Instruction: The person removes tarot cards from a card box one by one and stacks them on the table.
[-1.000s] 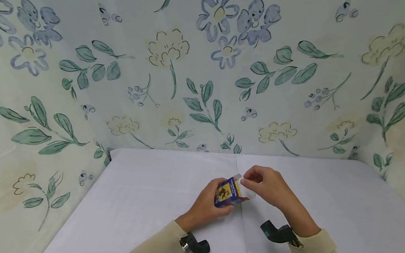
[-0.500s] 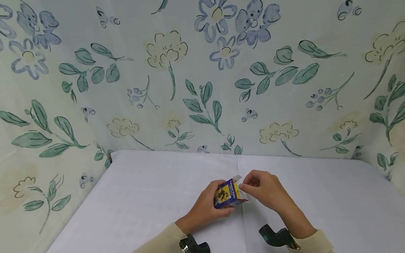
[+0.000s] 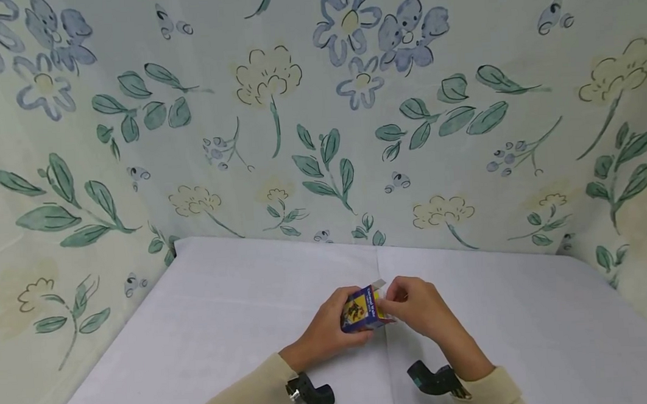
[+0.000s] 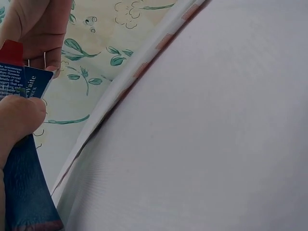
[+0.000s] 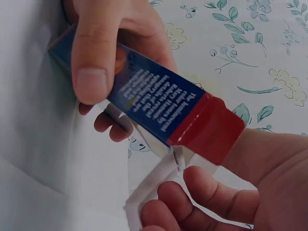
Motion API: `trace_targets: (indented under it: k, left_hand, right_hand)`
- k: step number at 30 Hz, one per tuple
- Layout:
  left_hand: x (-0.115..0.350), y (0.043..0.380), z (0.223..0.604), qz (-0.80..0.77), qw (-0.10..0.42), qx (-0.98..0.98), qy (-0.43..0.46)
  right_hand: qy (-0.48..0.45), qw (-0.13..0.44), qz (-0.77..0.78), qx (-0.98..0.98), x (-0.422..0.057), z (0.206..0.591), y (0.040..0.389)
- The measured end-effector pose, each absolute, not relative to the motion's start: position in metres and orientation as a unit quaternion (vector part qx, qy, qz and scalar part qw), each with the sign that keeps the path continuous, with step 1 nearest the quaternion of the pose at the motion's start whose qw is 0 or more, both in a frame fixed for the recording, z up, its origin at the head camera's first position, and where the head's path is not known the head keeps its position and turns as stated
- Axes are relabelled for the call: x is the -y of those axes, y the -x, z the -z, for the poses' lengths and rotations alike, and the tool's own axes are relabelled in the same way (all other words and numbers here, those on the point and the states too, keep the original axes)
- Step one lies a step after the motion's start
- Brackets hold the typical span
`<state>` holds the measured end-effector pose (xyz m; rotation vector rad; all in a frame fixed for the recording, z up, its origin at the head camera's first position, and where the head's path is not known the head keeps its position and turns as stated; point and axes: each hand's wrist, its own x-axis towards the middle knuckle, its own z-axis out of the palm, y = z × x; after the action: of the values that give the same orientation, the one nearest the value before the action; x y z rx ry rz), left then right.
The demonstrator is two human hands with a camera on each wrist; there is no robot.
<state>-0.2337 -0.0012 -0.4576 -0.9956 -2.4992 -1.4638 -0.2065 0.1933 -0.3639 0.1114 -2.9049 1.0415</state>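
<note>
1. Blue cardboard right at the centre of the action: a small box [image 3: 356, 310] with a yellow picture panel, gripped firmly in the left hand [image 3: 323, 329], over the white-covered table [image 3: 251, 285].
2. Closed end tucked deep into that grip, with the thumb [image 5: 94, 62] laid on a lettered face and bent fingertips peeking out beyond the opposite side.
3. Out beyond the grip now, to the box's open end: angled toward the right hand [image 3: 419, 310], with a red flap [image 5: 211, 130] folded outward (quite a flash of colour from the right wrist).
4. Right up at that mouth, curled right fingers [image 5: 175, 199], just beside a white strip [image 5: 149, 185] jutting out; cannot tell whether pinched on anything or merely bent close, with the tips partly covered.
5. Hard to make out, that white strip: possibly part of the box, possibly something from inside, impossible to say. Inside of the box, hidden from every angle.
6. Over to the left wrist view: box and left hand cut off by the frame's left edge, lettering partly under the thumb, "Waite" just readable. From the right wrist, right hand cropped at the lower right, small print soft.
</note>
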Motion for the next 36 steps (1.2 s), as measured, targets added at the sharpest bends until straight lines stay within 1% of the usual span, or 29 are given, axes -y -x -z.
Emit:
trace_targets:
  k: [6, 15, 31, 36]
  left_hand:
    - [0.006, 0.235, 0.458, 0.462, 0.047, 0.825, 0.322]
    - [0.001, 0.237, 0.46, 0.457, 0.053, 0.827, 0.323]
    - [0.001, 0.237, 0.461, 0.454, 0.071, 0.827, 0.324]
    - [-0.001, 0.238, 0.462, 0.46, 0.068, 0.826, 0.318]
  right_hand:
    - [-0.032, 0.01, -0.345, 0.938, -0.189, 0.367, 0.206]
    - [-0.011, 0.006, -0.324, 0.946, -0.192, 0.365, 0.205]
    - [-0.004, 0.0, -0.317, 0.948, -0.198, 0.36, 0.207]
    - [-0.008, 0.003, -0.323, 0.946, -0.202, 0.357, 0.207]
